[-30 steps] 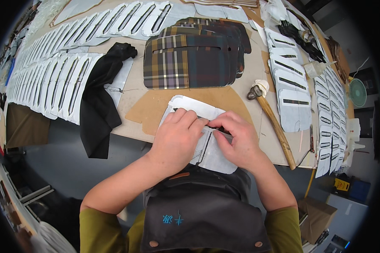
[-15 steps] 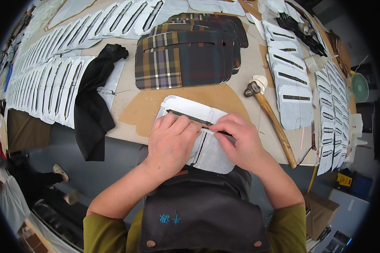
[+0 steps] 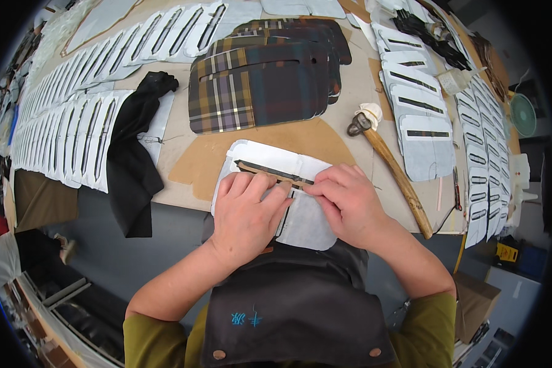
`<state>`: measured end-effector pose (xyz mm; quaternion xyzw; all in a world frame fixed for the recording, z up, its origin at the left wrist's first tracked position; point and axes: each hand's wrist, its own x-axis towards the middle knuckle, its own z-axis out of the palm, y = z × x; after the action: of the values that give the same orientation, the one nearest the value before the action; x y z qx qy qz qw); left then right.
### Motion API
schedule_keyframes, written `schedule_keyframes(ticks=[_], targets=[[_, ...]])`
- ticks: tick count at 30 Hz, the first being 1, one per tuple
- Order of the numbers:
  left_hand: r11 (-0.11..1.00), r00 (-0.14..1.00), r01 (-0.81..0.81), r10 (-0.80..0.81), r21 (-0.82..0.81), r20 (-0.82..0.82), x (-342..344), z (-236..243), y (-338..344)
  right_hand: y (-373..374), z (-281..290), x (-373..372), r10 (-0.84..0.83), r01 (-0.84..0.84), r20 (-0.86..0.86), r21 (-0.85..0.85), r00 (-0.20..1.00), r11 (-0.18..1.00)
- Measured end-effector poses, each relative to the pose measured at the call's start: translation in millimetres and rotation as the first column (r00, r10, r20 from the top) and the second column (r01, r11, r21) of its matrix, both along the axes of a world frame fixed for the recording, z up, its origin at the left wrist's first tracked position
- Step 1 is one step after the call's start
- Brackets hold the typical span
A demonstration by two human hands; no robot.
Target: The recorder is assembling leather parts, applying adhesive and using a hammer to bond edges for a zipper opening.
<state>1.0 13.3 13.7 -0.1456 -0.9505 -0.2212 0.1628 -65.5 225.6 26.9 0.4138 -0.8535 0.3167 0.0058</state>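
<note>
White slotted panel [image 3: 308, 219] | under left fingers [image 3: 260, 182] | under right fingers [image 3: 329, 178]

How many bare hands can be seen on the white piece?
2: the left hand is on the left half of the white piece, the right hand at its right side.

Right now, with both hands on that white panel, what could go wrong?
1. The white panel extends past the edge of the table, so it might shift or crease under the left hand and right hand.
2. The hammer lies with its handle end at the edge; a bump could knock it off.
3. The black cloth hangs over the edge and might slip.
</note>
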Motion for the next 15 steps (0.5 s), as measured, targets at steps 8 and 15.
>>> schedule_keyframes(ticks=[8,15], targets=[[0.994,1.000,0.019,-0.018,-0.106,0.006,0.1,1.8,1.3,-5.9,-0.4,8.3,-0.011,0.015,-0.110,0.037,0.994,0.999],[0.999,1.000,-0.008,0.009,-0.053,0.016,4.8,-3.9,2.5,29.5,4.2,9.0,0.036,-0.011,-0.188,0.131,0.982,0.991]])
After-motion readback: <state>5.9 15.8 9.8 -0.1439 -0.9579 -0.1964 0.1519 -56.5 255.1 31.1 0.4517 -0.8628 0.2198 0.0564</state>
